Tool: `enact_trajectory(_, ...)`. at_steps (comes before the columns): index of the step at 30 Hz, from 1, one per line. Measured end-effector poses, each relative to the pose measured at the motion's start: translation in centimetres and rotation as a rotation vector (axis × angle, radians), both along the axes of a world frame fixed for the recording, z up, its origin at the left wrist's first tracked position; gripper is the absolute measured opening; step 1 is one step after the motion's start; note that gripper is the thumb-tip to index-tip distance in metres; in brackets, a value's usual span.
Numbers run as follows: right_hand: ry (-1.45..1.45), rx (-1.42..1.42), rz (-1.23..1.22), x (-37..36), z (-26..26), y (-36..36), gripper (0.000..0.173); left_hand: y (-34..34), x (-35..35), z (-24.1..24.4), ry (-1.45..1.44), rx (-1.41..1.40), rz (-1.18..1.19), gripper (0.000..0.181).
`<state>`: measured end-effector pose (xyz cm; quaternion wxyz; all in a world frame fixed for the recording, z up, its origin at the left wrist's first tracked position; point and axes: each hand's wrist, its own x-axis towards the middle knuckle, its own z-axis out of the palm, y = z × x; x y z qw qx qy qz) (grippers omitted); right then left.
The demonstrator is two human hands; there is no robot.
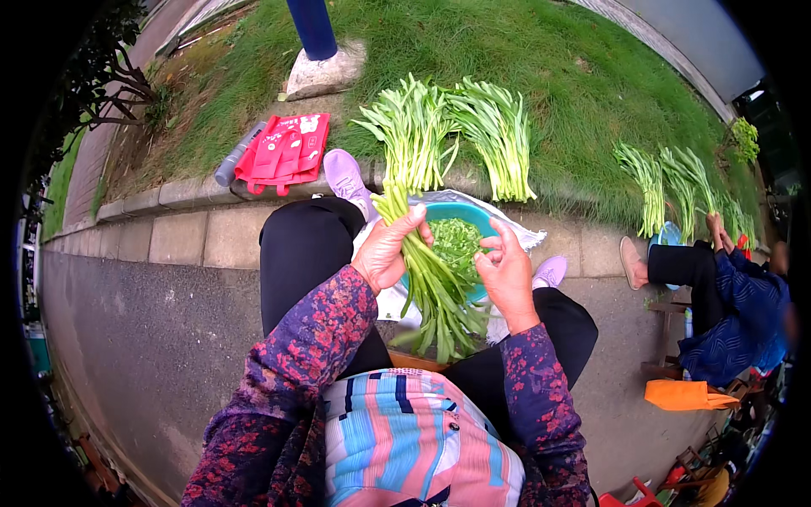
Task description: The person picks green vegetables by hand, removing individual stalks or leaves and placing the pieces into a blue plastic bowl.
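Observation:
My left hand [389, 247] grips a bunch of long-stemmed leafy greens [437, 285], the pale stem ends pointing up and away, the leaves hanging toward my lap. To the right of the bunch, my right hand [507, 272] has its thumb and fingers curled near one another; whether a small piece is between them cannot be told. Beneath both hands a teal plastic basin [475, 215] stands on a white woven sack [529, 236] and holds short cut greens [457, 244]. Beyond it, two heaps of long greens [415, 139] rest by the grass edge.
A red tote bag [285, 152] and a grey bottle [239, 154] lie on the curb at the left. Behind them a blue post [313, 28] rises from a stone base. At the right sits another person [735, 304] with greens and a blue basin [668, 237]; an orange bag [687, 395] is nearby.

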<state>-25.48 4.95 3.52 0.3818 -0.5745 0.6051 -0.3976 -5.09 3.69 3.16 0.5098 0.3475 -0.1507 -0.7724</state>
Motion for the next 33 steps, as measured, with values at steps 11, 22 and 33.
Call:
enact_trajectory(11, -0.099, 0.154, 0.183, -1.9, 3.1, 2.5, 0.047, 0.5, -1.8, 2.1, 0.144, -0.117, -0.215, 0.02)
enact_trajectory(22, -0.586, 0.365, 0.268, 0.7, -0.5, 3.6, 0.068, 0.4, -5.7, 1.0, 0.166, -0.076, -0.213, 0.054)
enact_trajectory(33, -0.755, 0.48, 0.271, -0.1, -1.3, 3.3, 0.027, 0.6, -1.8, 0.6, -0.136, -0.227, -0.395, 0.064)
